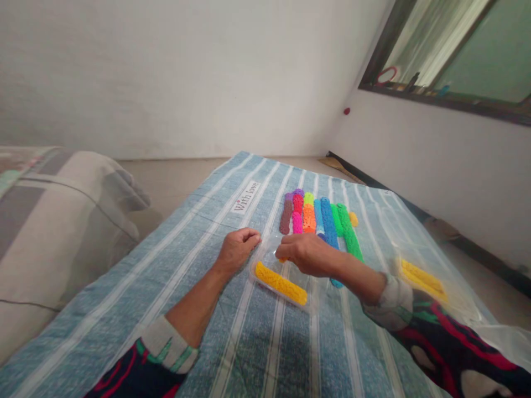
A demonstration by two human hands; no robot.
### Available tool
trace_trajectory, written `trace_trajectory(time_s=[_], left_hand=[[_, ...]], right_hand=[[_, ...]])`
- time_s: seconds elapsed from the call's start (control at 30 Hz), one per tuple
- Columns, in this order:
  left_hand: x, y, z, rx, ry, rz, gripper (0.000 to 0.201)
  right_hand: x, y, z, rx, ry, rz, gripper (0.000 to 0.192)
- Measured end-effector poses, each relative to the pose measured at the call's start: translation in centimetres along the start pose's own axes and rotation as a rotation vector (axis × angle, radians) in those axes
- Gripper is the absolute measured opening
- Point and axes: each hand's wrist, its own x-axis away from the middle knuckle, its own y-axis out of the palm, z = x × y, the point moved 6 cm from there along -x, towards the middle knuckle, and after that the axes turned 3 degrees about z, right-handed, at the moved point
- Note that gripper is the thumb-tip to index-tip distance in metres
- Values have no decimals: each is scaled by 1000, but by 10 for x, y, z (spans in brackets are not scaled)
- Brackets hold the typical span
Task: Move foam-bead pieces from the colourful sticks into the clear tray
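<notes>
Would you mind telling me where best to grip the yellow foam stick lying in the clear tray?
Probably pinch the yellow stick across its narrow middle from above: it lies flat in the shallow clear tray, long sides exposed, clear of the right hand.

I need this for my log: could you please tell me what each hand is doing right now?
Left hand: closed in a fist, resting at the clear tray.
Right hand: fingers pinched on a small orange piece.
</notes>
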Motion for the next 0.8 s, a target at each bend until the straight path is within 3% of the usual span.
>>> trace_trajectory(time_s=[0.13, 0.33, 0.6, 0.8], left_hand=[[1, 1, 0, 7, 23, -1, 24], [1, 4, -1, 16, 48, -8, 22], [0, 5, -2, -2, 67, -17, 22], [0, 6, -3, -19, 74, -8, 21]], right_hand=[[-19, 20, -11, 77, -66, -103, 29], [-27, 28, -13, 142, -59, -181, 33], [-28, 32, -13, 33, -45, -150, 34], [-25, 36, -9, -65, -48, -56, 27]])
